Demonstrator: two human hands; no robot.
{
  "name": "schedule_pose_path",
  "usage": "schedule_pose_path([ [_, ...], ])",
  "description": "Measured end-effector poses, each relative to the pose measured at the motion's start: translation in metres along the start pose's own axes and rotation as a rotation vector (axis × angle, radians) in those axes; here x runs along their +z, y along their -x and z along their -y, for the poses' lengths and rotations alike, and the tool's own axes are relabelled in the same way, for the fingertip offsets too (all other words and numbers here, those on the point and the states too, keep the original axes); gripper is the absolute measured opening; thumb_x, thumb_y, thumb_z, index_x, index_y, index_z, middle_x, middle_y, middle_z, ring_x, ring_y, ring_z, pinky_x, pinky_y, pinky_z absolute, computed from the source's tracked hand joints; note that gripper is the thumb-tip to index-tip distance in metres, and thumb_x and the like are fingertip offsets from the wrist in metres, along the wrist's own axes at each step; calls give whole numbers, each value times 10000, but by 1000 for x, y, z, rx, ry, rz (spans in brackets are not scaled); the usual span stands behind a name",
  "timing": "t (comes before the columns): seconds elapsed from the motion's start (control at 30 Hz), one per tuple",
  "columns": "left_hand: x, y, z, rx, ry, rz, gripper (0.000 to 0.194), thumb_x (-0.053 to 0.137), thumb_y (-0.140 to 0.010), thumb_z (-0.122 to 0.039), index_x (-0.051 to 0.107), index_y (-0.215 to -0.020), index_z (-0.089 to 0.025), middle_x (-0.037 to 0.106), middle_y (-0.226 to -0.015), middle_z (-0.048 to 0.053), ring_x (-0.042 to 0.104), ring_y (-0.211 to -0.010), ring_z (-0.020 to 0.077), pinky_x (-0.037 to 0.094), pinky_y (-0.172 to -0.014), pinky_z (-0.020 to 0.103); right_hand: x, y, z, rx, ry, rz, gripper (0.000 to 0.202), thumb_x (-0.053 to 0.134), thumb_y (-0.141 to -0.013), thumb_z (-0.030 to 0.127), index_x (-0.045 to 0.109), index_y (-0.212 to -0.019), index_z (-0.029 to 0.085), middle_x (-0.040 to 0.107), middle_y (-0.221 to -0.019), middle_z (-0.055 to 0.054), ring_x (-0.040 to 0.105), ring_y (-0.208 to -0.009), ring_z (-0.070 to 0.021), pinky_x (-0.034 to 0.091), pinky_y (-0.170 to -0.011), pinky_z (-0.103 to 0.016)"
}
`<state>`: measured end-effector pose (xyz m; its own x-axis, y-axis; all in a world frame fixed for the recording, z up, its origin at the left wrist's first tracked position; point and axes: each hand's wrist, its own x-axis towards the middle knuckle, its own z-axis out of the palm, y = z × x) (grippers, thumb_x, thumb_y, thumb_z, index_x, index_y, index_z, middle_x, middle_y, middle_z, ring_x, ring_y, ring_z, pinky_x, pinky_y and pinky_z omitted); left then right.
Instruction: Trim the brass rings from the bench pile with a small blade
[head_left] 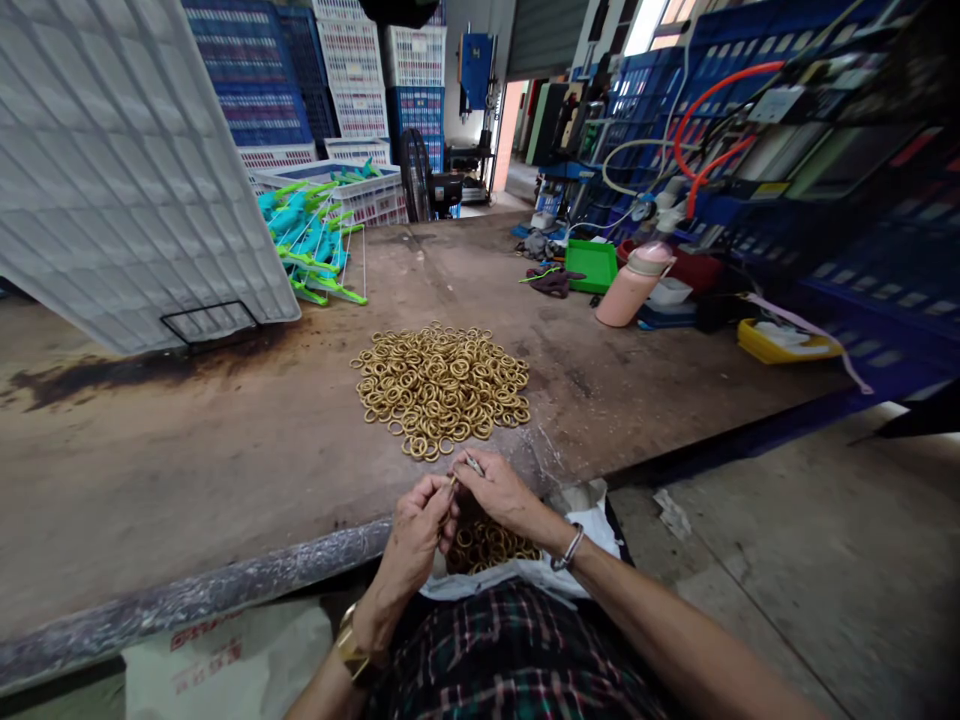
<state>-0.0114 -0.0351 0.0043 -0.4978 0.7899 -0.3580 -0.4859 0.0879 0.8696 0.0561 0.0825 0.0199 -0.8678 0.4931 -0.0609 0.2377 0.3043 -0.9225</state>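
Observation:
Both hands meet at the table's front edge, just below a heap of brass-coloured rings (442, 385). My left hand (421, 522) is closed, its thumb and fingers pinching a ring seen nearly edge-on. Against that ring, my right hand (495, 487) is closed around a small, thin metallic tool (474, 464); what kind it is cannot be made out. Below the hands, a white bag (596, 525) lies open on the lap with more, darker-looking rings (491, 545) inside.
A tall white ribbed panel (142, 180) leans at left, beside green and turquoise plastic parts (311, 240). On the right of the wooden table (247, 460) are a pink bottle (634, 285), a green tray (591, 266) and a yellow tray (784, 342). Crates stand behind.

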Motion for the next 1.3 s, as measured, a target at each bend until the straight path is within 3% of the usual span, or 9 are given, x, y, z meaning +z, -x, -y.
schedule_pose_path([
  [0.1, -1, 0, 3, 23, -50, 8, 295, 567, -744, -461, 508, -782, -174, 464, -559, -61, 354, -383, 33, 253, -337, 140, -2, -1, -2, -1, 35, -35, 191, 386, -821, 201, 533, -704, 161, 530, -601, 24, 464, -568, -97, 335, -554, -200],
  [0.2, -3, -1, 6, 27, -88, 6, 301, 550, -753, -477, 495, -756, -181, 458, -527, -69, 341, -366, 35, 252, -334, 143, -5, 1, -6, -61, 222, -60, 194, 380, -831, 192, 524, -704, 165, 507, -588, 24, 432, -551, -98, 303, -544, -204],
  [0.33, -5, -3, 8, 44, -102, -8, 300, 536, -763, -481, 493, -762, -184, 454, -512, -73, 338, -371, 40, 251, -336, 142, -4, 10, -14, -185, 511, 50, 122, 424, -768, 124, 533, -734, 167, 530, -620, 10, 416, -557, -104, 260, -551, -222],
  [0.5, -5, -2, 8, 52, -119, -9, 291, 523, -776, -472, 481, -746, -186, 454, -510, -71, 342, -385, 41, 260, -348, 138, 0, 15, -16, -205, 687, 91, 155, 436, -717, 99, 552, -798, 161, 595, -701, -21, 481, -610, -124, 249, -566, -241],
  [0.8, -2, 0, 7, 63, -238, -33, 331, 495, -776, -502, 456, -694, -184, 432, -465, -77, 329, -360, 38, 260, -357, 149, -2, 14, -10, -143, 779, 103, 193, 401, -742, 102, 559, -841, 154, 624, -757, -42, 507, -618, -127, 248, -556, -248],
  [1.03, -6, 0, 12, 185, -315, -15, 305, 492, -789, -476, 462, -702, -185, 420, -485, -76, 327, -381, 43, 266, -384, 163, -7, 13, -12, -183, 733, 230, 210, 396, -735, 103, 553, -872, 134, 619, -713, -45, 476, -576, -119, 261, -547, -239],
  [1.17, -8, 3, 15, 265, -350, -28, 299, 499, -795, -455, 470, -682, -180, 411, -486, -74, 320, -387, 44, 267, -393, 168, -12, 10, -5, -246, 701, 392, 223, 369, -763, 96, 576, -840, 130, 638, -735, -64, 496, -590, -122, 287, -553, -232],
  [1.3, -5, 11, 12, 185, -287, -46, 327, 500, -786, -477, 457, -658, -180, 425, -459, -71, 329, -371, 47, 266, -376, 170, -12, 7, -2, -127, 829, 392, 208, 409, -767, 135, 599, -852, 122, 657, -748, -103, 547, -620, -155, 282, -536, -245],
])
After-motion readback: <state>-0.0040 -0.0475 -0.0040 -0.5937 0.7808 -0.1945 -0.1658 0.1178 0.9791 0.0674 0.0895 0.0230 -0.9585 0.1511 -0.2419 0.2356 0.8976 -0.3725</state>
